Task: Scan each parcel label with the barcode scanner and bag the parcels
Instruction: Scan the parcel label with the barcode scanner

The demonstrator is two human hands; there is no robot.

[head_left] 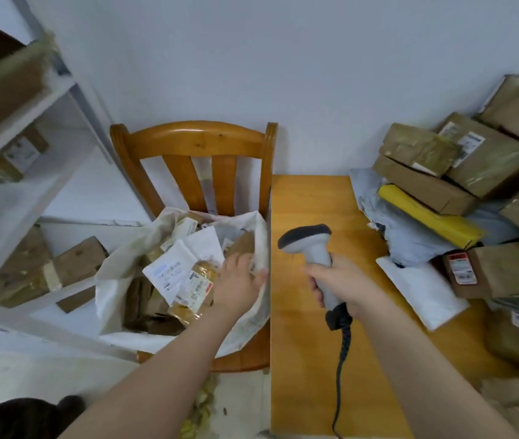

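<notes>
Two bare forearms lowest in frame, reaching forward.

White shelving unit (23, 99) at left, brown boxes on its levels, blurred.

Wooden table (308, 359) at right, orange-yellow grain.

Wooden chair (194, 137) just beside table's left edge, slatted back toward the wall.

Heap of parcels (489, 160) on table's far right: brown taped cartons stacked, grey poly bags beneath. Yellow parcel (429, 217) slantwise across the grey. White mailer (422, 289) flat at the heap's near edge.

White bag (109, 280) on the chair seat, mouth wide open, filled with bagged parcels: labelled white mailer (169, 270) on top, tape-wrapped brown parcel (194, 293) nearer the front.

Left hand (240, 282) over the bag's right rim, palm down, fingers spread and loose, nothing gripped. Contact with the rim: cannot tell.

Right hand (343, 285) above the table, fingers and thumb wrapped round the handle of the barcode scanner (312, 245).

Scanner grey-white with dark head, held upright, head turned left toward the bag.

Dark coiled cable (342, 369) dropping from the handle base, along the table to the bottom edge.
</notes>
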